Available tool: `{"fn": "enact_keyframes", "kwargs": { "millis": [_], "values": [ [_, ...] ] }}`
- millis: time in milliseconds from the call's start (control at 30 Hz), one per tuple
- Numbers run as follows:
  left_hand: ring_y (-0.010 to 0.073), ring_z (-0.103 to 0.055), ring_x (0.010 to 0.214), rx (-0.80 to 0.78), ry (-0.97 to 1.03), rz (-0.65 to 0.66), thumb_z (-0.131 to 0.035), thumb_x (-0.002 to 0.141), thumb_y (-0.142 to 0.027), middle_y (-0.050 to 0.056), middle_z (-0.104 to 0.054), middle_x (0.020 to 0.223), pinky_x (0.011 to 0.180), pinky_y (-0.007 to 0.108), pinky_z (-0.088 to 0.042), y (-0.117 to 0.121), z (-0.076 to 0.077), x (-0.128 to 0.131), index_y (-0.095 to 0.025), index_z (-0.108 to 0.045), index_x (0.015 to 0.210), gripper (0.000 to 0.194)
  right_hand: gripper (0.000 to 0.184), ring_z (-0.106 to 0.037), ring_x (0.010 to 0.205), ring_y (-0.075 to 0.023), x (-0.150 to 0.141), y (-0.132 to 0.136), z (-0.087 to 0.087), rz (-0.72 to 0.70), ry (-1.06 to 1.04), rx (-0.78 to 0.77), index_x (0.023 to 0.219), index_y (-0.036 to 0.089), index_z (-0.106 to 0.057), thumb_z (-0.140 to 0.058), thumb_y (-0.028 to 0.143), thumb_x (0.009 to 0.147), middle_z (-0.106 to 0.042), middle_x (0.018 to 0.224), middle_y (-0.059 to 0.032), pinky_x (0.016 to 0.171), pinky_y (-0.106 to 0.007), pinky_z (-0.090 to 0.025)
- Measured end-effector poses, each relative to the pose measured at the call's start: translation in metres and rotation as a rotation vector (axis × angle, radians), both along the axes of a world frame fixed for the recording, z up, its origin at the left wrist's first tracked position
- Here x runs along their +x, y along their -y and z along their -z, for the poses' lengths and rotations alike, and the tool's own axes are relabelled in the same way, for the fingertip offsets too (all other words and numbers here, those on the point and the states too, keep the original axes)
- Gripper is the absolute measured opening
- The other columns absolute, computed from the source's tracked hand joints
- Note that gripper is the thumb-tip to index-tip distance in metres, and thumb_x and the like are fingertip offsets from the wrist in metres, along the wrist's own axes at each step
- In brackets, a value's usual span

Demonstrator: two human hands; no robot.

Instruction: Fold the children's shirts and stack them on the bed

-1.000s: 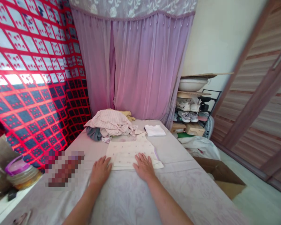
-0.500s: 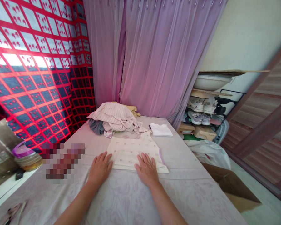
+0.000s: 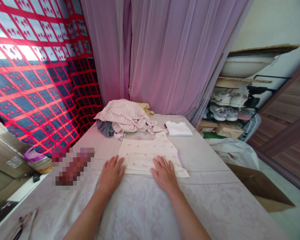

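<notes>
A cream garment (image 3: 147,150) with small scattered motifs and a purple-trimmed right edge lies spread on the cloth-covered surface (image 3: 137,210). It looks like a small shirt, and a flat folded layer shows along its near part. My left hand (image 3: 112,175) rests flat at its near left edge, fingers spread and pointing away from me. Across its near right part lies my right hand (image 3: 164,173), palm down with fingers apart. Neither hand grips anything.
Behind the garment is a heap of crumpled clothes (image 3: 125,116), a striped pink piece on top. A folded white garment (image 3: 178,128) lies at the far right. An open cardboard box (image 3: 262,186) and a shoe rack (image 3: 230,83) stand off the right side. A blurred-out red item (image 3: 73,166) lies left.
The camera view has shifted slightly, so the scene sits a little further right and higher. Both hands stay flat at the same places on the garment.
</notes>
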State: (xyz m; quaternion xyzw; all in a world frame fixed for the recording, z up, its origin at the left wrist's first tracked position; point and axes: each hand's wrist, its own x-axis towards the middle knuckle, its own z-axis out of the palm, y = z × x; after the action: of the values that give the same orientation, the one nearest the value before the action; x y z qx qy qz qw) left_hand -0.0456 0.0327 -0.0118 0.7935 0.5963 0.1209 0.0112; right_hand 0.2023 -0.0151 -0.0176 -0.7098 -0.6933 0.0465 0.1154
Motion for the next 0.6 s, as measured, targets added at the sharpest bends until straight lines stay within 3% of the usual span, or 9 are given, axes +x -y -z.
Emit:
{"fn": "enact_keyframes", "kwargs": {
  "millis": [433, 600],
  "values": [
    [0.026, -0.041, 0.129, 0.019, -0.009, 0.017, -0.037, 0.091, -0.038, 0.01, -0.046, 0.14, 0.106, 0.047, -0.03, -0.0023, 0.0065, -0.0038, -0.022, -0.053, 0.128, 0.043, 0.042, -0.034, 0.133, -0.0227, 0.0057, 0.0044, 0.0029, -0.036, -0.042, 0.1, 0.129, 0.025, -0.051, -0.04, 0.037, 0.091, -0.045, 0.141, -0.0068, 0.11, -0.049, -0.018],
    [0.0258, -0.041, 0.129, 0.01, -0.025, 0.016, -0.037, 0.091, -0.038, 0.01, -0.046, 0.14, 0.107, 0.047, -0.029, -0.0024, 0.0047, -0.0037, -0.022, -0.052, 0.129, 0.044, 0.035, -0.041, 0.128, -0.0223, 0.0076, 0.0042, 0.0096, -0.05, -0.111, 0.174, 0.118, 0.024, -0.061, -0.041, 0.031, 0.09, -0.053, 0.133, -0.0077, 0.109, -0.048, -0.023]
  ]
}}
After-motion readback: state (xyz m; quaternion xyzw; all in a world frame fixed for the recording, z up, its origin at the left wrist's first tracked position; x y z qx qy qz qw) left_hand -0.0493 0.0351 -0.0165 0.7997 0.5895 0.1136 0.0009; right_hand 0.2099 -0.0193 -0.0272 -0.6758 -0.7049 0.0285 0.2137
